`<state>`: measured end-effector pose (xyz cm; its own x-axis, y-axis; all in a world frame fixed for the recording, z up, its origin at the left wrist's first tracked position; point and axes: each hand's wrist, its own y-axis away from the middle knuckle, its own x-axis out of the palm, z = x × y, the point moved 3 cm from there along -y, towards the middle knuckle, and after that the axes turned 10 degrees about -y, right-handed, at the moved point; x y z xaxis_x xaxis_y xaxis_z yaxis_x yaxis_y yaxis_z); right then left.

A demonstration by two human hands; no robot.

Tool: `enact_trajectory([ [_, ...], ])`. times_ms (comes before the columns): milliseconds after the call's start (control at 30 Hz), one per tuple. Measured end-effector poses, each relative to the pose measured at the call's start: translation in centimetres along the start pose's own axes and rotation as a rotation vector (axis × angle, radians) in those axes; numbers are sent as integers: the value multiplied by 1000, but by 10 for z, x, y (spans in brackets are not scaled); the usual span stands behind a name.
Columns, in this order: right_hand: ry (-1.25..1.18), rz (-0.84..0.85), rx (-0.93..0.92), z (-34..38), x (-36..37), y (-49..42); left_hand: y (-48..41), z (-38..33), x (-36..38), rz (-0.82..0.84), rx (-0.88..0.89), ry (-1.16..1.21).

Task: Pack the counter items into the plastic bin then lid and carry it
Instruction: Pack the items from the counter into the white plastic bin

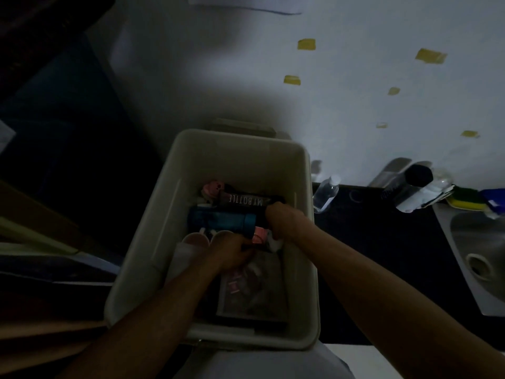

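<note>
Plastic bin point(235, 157) sits left of the dark counter point(382, 242), both hands down inside it. Right hand point(282, 221) fisted at the black bottle's point(246, 200) end, left hand point(232, 254) curled just below the blue bottle point(221, 220). Too dim to tell what either grips.

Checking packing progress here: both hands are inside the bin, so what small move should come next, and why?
Probably draw the right hand out toward the clear bottle: it sits unpacked on the counter beside the bin, nearest that hand.
</note>
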<state>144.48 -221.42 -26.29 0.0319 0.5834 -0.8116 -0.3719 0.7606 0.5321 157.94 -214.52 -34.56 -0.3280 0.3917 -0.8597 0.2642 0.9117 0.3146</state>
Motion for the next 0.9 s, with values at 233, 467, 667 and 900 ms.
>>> enact_trajectory([
  [233, 13, -1, -15, 0, 0, 1, 1, -3, -2, 68, -9, -37],
  [467, 17, -12, -26, 0, 6, 7, 0, -2, -3, 58, -25, -88],
  [667, 46, 44, -1, 2, 9, 12, 1, -4, -1, 45, -36, -68],
  [900, -82, -98, -103, 4, -9, 40, 1, -15, -12, -10, 25, 0],
])
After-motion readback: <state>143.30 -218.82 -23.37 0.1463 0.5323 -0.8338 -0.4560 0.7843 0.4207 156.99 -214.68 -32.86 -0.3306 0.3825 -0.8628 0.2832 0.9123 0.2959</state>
